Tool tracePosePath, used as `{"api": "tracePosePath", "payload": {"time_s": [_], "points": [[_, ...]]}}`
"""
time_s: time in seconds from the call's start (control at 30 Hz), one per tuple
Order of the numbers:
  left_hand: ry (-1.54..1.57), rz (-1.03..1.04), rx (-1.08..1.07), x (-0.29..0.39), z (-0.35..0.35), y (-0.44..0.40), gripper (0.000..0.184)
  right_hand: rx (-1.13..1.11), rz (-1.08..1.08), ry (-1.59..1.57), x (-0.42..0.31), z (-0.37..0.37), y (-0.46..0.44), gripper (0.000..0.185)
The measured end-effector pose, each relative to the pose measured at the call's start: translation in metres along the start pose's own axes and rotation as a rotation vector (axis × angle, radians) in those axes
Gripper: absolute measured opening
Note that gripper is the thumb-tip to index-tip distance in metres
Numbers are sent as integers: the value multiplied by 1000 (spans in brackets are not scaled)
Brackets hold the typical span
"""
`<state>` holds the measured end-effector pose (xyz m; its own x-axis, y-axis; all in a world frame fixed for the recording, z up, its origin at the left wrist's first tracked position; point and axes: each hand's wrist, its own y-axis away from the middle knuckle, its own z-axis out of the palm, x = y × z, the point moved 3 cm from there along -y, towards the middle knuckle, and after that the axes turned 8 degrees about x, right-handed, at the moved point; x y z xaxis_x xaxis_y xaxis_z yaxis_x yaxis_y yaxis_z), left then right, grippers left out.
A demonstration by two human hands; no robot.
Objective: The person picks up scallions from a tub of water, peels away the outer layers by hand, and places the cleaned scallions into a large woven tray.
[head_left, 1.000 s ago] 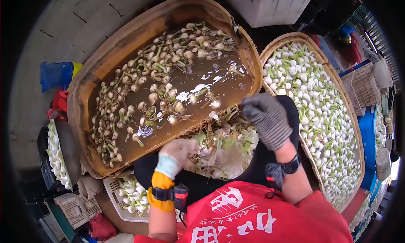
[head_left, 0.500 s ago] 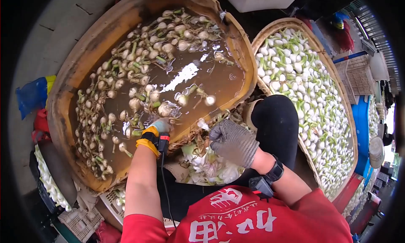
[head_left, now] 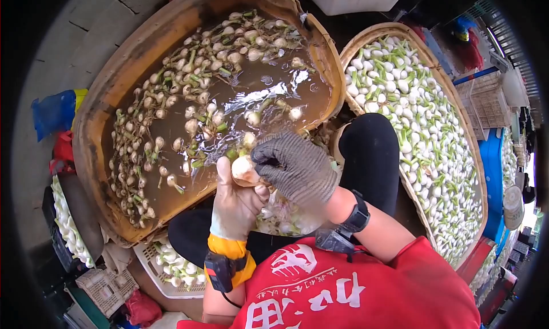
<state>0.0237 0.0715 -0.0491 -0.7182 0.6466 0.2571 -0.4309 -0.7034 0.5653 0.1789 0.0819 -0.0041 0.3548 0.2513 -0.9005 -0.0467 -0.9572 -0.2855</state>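
Wears a red shirt with white lettering (head_left: 311,289). Holds a round, whitish bulb with a brownish underside (head_left: 245,170) in the left hand (head_left: 237,200), thinly gloved in pale white, between upright thumb and curled fingers. Presses bent fingers of the right hand (head_left: 297,166), in grey ribbed knit, against the bulb's right side; cannot tell whether also gripping there. Farther off, faces a big tan tub (head_left: 327,63) of murky water and floating bulbs, beside a long, light-rimmed basket (head_left: 394,29) of clean white, green-stalked bulbs.
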Motion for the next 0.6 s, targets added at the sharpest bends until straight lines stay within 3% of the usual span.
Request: {"api": "tracePosePath", "payload": {"time_s": [0.17, 0.3, 0.43, 0.5, 0.53, 0.57, 0.6], "points": [[-142, 171, 160, -17, 3, 22, 47, -27, -95, 107, -20, -12, 16, 17], [-306, 199, 128, -22, 7, 37, 39, -40, -25, 154, -27, -15, 29, 18], [-381, 271, -61, -25, 15, 45, 38, -20, -86, 153, -37, -21, 29, 23], [-477, 205, 20, -28, 30, 54, 43, -225, 228, -44, -39, -23, 27, 28], [-539, 189, 10, -30, 31, 58, 45, -370, 285, -112, -37, -23, 26, 34], [-600, 173, 3, -33, 33, 62, 47, -369, 281, -111, -34, -25, 29, 34], [-798, 184, 52, -34, 45, 71, 54, -357, 130, -72, -32, -27, 33, 34]]}}
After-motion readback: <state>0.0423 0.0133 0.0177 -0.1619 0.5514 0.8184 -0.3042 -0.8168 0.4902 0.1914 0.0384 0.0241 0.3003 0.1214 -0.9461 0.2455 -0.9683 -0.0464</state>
